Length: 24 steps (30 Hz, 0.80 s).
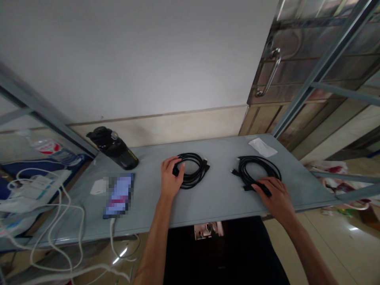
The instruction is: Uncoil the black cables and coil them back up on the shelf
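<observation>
Two coiled black cables lie flat on the grey table (219, 202), side by side. At the left side of the left coiled cable (194, 184), my left hand (172, 176) has its thumb and fingers closed around the loops and a dark part of the cable. Connector ends stick out on that coil's right side. My right hand (276, 196) grips the lower right part of the right coiled cable (245, 168), fingers over the loops and thumb along the near side. This coil's connectors point left. My palms hide part of each coil.
A black water bottle (114, 148) stands at the back left. In front of it are a phone (120, 194) with a white cord (112, 233) and a white card (99, 187). White paper (263, 147) lies at the back right. Metal posts (308, 81) flank the table; a wall rises behind.
</observation>
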Each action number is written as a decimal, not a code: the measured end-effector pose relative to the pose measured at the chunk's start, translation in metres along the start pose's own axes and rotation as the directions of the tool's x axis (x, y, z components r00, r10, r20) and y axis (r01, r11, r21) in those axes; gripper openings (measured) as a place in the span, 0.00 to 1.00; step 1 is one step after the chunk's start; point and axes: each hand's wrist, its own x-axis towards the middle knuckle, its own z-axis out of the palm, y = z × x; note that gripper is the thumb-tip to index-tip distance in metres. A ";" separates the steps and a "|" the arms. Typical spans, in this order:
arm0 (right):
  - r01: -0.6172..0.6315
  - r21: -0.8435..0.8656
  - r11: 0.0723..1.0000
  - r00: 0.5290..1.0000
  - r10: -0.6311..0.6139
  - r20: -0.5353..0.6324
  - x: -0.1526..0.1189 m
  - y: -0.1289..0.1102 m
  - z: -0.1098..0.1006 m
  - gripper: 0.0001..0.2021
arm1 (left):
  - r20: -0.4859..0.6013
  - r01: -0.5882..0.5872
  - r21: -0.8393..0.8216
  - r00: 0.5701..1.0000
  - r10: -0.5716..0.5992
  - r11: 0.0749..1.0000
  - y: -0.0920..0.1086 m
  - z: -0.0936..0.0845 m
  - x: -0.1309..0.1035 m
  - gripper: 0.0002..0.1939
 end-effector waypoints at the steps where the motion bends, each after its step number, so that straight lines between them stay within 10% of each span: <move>1: -0.004 0.003 1.000 1.000 0.004 0.000 0.000 0.000 0.000 0.24 | 0.021 -0.025 -0.009 0.999 0.025 1.000 0.003 0.000 -0.001 0.13; 9: -0.041 -0.027 0.999 0.999 0.041 -0.008 0.001 -0.003 0.001 0.26 | 0.356 -0.206 -0.023 0.913 0.201 0.978 0.010 0.005 -0.012 0.28; 24: -0.065 0.058 0.996 0.997 0.062 0.050 0.023 -0.009 -0.013 0.29 | 0.250 -0.165 0.040 0.957 0.150 0.985 -0.005 0.010 -0.010 0.12</move>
